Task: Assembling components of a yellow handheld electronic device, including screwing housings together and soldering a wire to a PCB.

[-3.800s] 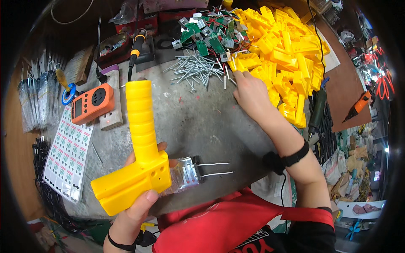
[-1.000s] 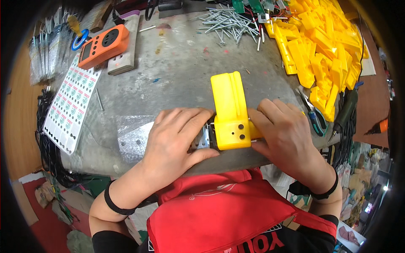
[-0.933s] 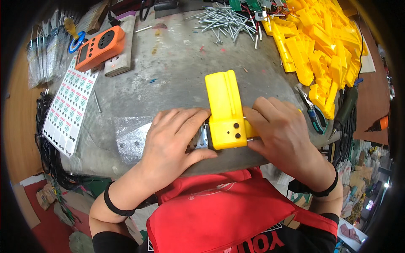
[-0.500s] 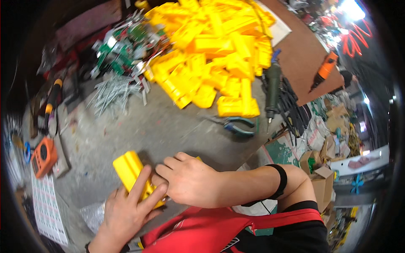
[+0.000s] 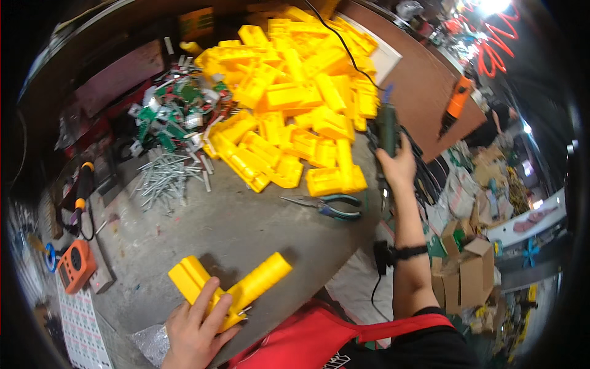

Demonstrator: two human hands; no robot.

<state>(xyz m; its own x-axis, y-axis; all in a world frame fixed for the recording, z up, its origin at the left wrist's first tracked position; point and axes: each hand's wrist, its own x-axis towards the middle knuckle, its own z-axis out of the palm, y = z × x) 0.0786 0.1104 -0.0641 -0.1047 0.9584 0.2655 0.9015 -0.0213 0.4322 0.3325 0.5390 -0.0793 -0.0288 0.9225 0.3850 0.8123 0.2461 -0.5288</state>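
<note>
My left hand (image 5: 198,332) grips a yellow plastic housing (image 5: 192,277) near the front edge of the workbench, its fingers across the top. A ribbed yellow handle (image 5: 263,280) sticks out from the housing toward the far right. Small metal ends, seemingly screws, show at the housing's near end. Off to the right, my right hand (image 5: 401,165) is closed around a dark green electric screwdriver (image 5: 386,126), whose tip points toward me. Pliers (image 5: 340,206) with dark blue-green handles lie left of the screwdriver. My right arm is stretched out, a black band on it.
A big heap of yellow plastic housings (image 5: 295,95) fills the far bench. Left of it are green circuit boards (image 5: 163,120) and loose screws (image 5: 165,178). An orange meter (image 5: 76,266) and a printed sheet (image 5: 80,326) lie at the left. Cardboard boxes (image 5: 470,277) stand beyond the right edge.
My right hand has left the yellow housing and reached far right to the electric screwdriver. My left hand stays on the housing, and its handle is now uncovered. The whole view has shifted slightly.
</note>
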